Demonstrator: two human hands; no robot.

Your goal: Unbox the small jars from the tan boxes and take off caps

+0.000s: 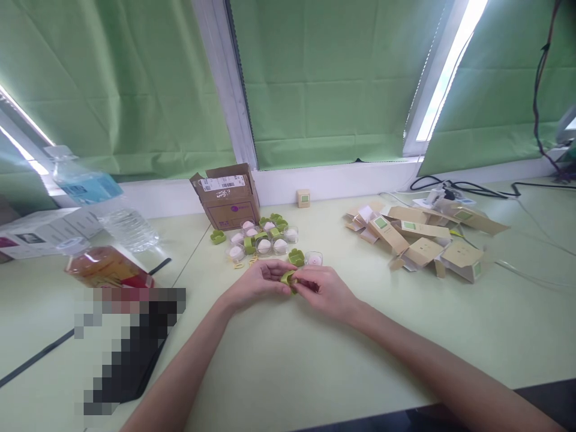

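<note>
Between both hands is a small green flower-shaped piece. My left hand holds its left side between thumb and fingers. The fingertips of my right hand pinch at its right side; whether a smaller part is between them cannot be made out. Just beyond the hands lie another green flower-shaped piece and a clear cup with a pale pink round item. Farther back is a cluster of clear cups with pale round items, mixed with green pieces. Small yellow loops lie beside my left hand.
A brown carton stands open at the back, with a small box to its right. Flattened cardboard boxes are piled at right, near black cables. At left are a water bottle, a drink bottle and a dark, pixelated object.
</note>
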